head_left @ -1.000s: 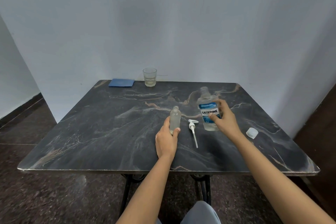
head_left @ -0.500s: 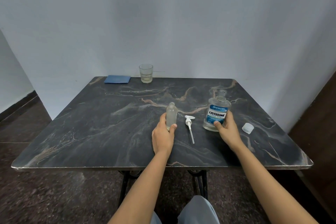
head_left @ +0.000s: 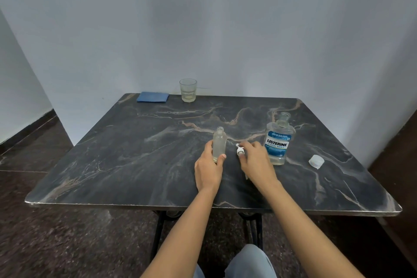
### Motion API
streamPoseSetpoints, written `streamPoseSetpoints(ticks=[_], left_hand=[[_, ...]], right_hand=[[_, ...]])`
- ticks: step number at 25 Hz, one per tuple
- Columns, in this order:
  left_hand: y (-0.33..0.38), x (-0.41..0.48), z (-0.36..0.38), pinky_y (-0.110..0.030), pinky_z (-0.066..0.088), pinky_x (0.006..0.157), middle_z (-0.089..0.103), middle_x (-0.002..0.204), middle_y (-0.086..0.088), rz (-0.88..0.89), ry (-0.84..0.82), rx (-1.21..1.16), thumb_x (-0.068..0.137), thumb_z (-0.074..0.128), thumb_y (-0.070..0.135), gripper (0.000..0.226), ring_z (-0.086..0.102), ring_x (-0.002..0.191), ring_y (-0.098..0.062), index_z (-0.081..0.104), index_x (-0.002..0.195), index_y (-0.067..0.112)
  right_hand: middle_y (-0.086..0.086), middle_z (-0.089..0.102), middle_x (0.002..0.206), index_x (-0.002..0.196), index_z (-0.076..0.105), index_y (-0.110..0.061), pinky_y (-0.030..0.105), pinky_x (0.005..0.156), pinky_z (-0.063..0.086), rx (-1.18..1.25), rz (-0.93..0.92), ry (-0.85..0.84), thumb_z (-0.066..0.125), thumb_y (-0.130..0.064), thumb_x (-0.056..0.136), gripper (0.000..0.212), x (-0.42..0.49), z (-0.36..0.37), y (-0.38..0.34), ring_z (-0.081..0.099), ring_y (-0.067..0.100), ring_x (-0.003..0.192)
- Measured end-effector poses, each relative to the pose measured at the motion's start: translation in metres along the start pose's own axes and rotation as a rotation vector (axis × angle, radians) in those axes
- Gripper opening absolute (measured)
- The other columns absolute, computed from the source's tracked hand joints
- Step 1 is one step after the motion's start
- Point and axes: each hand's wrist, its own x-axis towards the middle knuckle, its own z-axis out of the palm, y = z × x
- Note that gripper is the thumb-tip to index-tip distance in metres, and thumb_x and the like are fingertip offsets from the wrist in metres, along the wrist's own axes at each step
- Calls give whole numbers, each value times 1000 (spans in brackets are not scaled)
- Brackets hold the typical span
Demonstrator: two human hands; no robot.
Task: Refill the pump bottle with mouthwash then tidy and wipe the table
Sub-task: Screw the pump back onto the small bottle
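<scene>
A small clear pump bottle [head_left: 219, 142] stands upright and uncapped on the dark marble table [head_left: 140, 153], with my left hand [head_left: 208, 170] wrapped around its lower part. Just to its right lies the white pump head [head_left: 239, 149], its tube running back under my right hand [head_left: 256, 163], whose fingers close on it. The mouthwash bottle [head_left: 278, 140], clear with a blue label, stands open and upright to the right, with nobody touching it. Its white cap [head_left: 316, 161] lies further right.
A folded blue cloth [head_left: 153, 97] lies at the table's far left edge. Beside it stands a glass tumbler [head_left: 188, 90] with a little pale liquid. White walls close off the back and right. My knees show below the near edge.
My right hand let go of the mouthwash bottle, now standing on the table, and moved left onto the pump head. My left hand kept its hold on the small bottle.
</scene>
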Motion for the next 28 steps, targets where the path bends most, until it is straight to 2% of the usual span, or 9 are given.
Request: streamPoseSetpoints(ticks=[4, 7, 9, 13, 15, 18, 21, 24, 28], left_hand=[[1, 0, -1, -41, 49, 90, 65, 115, 2, 16, 5, -10, 88, 60, 36, 48, 61, 102, -18, 42, 131, 29], [0, -1, -1, -40, 49, 90, 64, 115, 4, 20, 10, -27, 86, 61, 38, 48, 61, 101, -16, 43, 131, 29], [1, -1, -1, -38, 49, 91, 63, 117, 4, 13, 10, -36, 86, 61, 38, 49, 60, 103, -16, 44, 131, 29], [2, -1, -2, -37, 48, 93, 61, 119, 7, -12, 8, -47, 87, 62, 39, 50, 59, 106, -13, 42, 132, 28], [2, 0, -2, -37, 47, 94, 60, 122, 8, -29, 3, -54, 88, 61, 40, 50, 58, 107, -13, 41, 132, 27], [2, -1, -2, -38, 47, 95, 59, 122, 8, -26, 10, -54, 88, 60, 42, 47, 58, 107, -13, 42, 128, 27], [2, -2, -2, -39, 47, 94, 57, 122, 8, -10, 24, -65, 88, 59, 47, 46, 56, 108, -12, 43, 126, 28], [2, -1, -1, -40, 47, 94, 56, 122, 8, -2, 31, -61, 88, 57, 50, 46, 55, 109, -12, 43, 126, 28], [2, -1, 0, -41, 46, 96, 55, 124, 7, 6, 39, -50, 89, 54, 51, 47, 53, 113, -13, 43, 128, 26]], right_hand=[[14, 53, 124, 117, 59, -14, 41, 93, 45, -150, 128, -250, 55, -24, 93, 27, 44, 19, -5, 49, 33, 117], [16, 58, 116, 107, 61, -10, 40, 88, 50, -186, 146, -281, 53, -13, 91, 18, 52, 24, -6, 57, 34, 108], [13, 63, 110, 104, 63, -10, 38, 84, 53, -101, 149, -196, 53, -8, 90, 17, 56, 10, -8, 61, 30, 100], [1, 62, 87, 97, 58, -8, 22, 66, 48, 460, 24, 343, 58, -7, 88, 9, 66, -57, -36, 60, 17, 79], [-5, 59, 90, 99, 53, -10, 17, 69, 52, 747, -50, 502, 62, -10, 87, 15, 70, -89, -58, 63, 11, 83], [-3, 58, 102, 104, 46, -13, 18, 75, 55, 986, -137, 467, 65, -12, 89, 25, 70, -97, -81, 67, 11, 94], [-6, 57, 103, 105, 43, -14, 19, 78, 54, 961, -221, 396, 62, -10, 91, 24, 68, -79, -81, 68, 13, 99], [-12, 57, 98, 103, 43, -14, 17, 76, 54, 910, -236, 367, 62, -10, 90, 23, 68, -65, -75, 67, 1, 92], [-4, 60, 102, 102, 44, -13, 11, 75, 52, 876, -219, 313, 63, -9, 90, 23, 66, -49, -71, 64, -5, 90]])
